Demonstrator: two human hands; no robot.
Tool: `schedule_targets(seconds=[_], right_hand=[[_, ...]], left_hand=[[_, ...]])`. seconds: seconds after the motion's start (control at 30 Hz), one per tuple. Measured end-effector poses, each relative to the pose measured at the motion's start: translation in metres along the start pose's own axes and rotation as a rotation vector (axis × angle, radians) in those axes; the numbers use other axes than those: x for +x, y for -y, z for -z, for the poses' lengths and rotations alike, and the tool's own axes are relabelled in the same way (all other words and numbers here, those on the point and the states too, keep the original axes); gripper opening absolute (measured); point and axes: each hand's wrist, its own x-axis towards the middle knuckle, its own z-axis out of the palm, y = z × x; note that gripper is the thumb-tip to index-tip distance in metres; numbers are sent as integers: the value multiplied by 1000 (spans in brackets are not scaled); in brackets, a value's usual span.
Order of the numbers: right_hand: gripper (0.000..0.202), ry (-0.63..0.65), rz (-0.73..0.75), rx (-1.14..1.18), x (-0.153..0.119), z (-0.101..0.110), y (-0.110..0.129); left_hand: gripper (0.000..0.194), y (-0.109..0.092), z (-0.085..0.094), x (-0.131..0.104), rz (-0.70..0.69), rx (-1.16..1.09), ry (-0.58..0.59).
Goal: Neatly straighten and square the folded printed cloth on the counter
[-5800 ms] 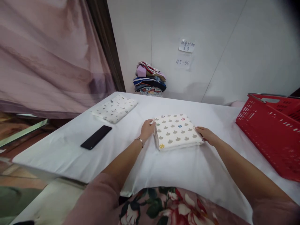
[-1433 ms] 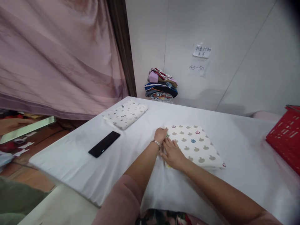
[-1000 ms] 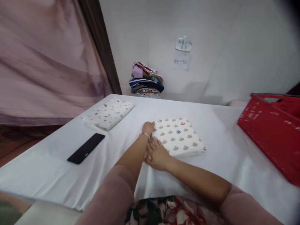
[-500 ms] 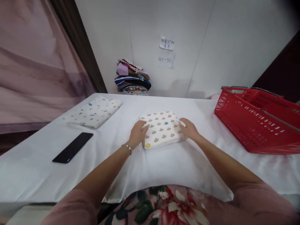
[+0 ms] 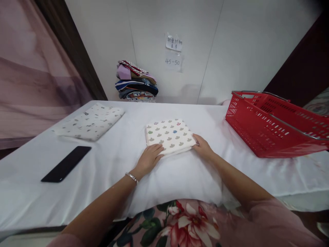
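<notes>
A folded white cloth with grey, red, blue and green printed motifs (image 5: pixel 171 134) lies on the white-covered table in front of me. My left hand (image 5: pixel 149 158) rests on its near left corner, fingers stretched out and flat. At the near right corner, my right hand (image 5: pixel 202 146) grips the cloth's edge between thumb and fingers. Further left lies a second folded white cloth with small dark prints (image 5: pixel 89 122), and nearer to me a black phone (image 5: pixel 66 164). Neither of these is touched by a hand.
A red basket with metal handles (image 5: pixel 277 127) stands on the right of the table (image 5: pixel 195 181). Behind the far edge rises a pile of folded fabrics (image 5: pixel 136 82) by the wall. Two paper notes (image 5: pixel 173 53) hang on the wall; a pink curtain (image 5: pixel 36 75) is at the left.
My left hand has slid from the cloth's left side to its near left corner. My right hand has moved down to the near right corner. The whole view has shifted slightly.
</notes>
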Motion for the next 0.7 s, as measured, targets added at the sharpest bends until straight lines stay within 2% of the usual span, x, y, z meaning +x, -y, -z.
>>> schedule_targets(seconds=[0.13, 0.27, 0.47, 0.6, 0.7], right_hand=[[62, -67, -31, -120, 2, -10, 4], [56, -22, -96, -303, 1, -8, 1], [51, 47, -53, -399, -3, -5, -9], [53, 76, -72, -282, -4, 0, -11], [59, 154, -181, 31, 2, 15, -7]], left_hand=[[39, 1, -3, -3, 44, 0, 16], [39, -2, -1, -5, 50, 43, 49], [38, -4, -5, -8, 58, 71, 67], [39, -7, -2, -10, 78, -33, 64], [38, -10, 4, -7, 167, -195, 15]])
